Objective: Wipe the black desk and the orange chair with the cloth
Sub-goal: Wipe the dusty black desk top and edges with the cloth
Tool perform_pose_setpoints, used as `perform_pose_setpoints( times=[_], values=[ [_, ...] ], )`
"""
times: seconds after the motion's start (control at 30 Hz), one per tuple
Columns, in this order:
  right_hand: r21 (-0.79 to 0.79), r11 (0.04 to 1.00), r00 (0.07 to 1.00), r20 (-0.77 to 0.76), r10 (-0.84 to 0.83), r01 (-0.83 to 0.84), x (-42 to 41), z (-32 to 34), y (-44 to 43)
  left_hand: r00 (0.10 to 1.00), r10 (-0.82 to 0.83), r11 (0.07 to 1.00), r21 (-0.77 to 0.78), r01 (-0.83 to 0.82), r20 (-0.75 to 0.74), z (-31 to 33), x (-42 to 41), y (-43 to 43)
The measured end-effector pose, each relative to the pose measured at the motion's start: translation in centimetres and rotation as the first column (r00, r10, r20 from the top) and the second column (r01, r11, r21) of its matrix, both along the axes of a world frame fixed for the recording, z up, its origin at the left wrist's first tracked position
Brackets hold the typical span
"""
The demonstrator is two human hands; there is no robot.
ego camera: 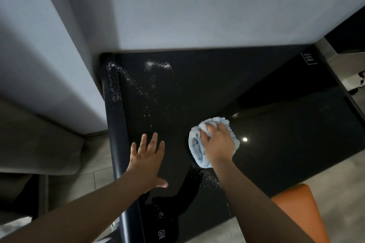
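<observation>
The person is leaning over the black desk (276, 124); the right hand (218, 142) is gripping a bunched pale blue cloth (196, 144), fingers curled into its folds, and is pressing it on the desk top near the middle; the left hand (147, 161) is lying flat on the desk with fingers spread and thumb out, close to the rounded rail (116, 134) along the desk's left edge; the two hands are apart, the cloth sitting to the right of the left hand. White specks (156, 65) are showing in patches at the far left corner, along the rail, and in a thin trail just below the cloth toward the near edge. A small round glint (245, 139) is shining on the glossy top just right of the cloth; a small label (309, 58) is sitting at the far right corner. The orange chair (296, 203) is standing at the desk's near right side, partly hidden by the right forearm, on a grey floor (335, 193). A pale wall (197, 6) is rising behind the desk.
</observation>
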State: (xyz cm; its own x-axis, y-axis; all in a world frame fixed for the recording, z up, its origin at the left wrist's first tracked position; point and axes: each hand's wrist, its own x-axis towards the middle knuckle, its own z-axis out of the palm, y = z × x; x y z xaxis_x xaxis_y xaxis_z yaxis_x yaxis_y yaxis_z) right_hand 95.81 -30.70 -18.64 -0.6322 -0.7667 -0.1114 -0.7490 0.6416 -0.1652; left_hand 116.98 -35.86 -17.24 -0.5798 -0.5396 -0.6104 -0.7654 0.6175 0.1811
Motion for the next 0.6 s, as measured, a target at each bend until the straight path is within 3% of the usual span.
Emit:
perform_pose_setpoints(
  times=[0.27, 0.6],
  values=[
    [-0.02, 0.999, 0.999, 0.015, 0.038, -0.038, -0.3, -0.2, 0.8, 0.993, 0.019, 0.999, -0.034, -0.016, 0.114, -0.2, -1.3, 1.0],
    [0.04, 0.998, 0.998, 0.005, 0.055, -0.055, -0.2, 0.0, 6.6, 0.986, 0.089, 0.996, -0.021, -0.087, 0.142, 0.2, -1.9, 1.3]
  ],
)
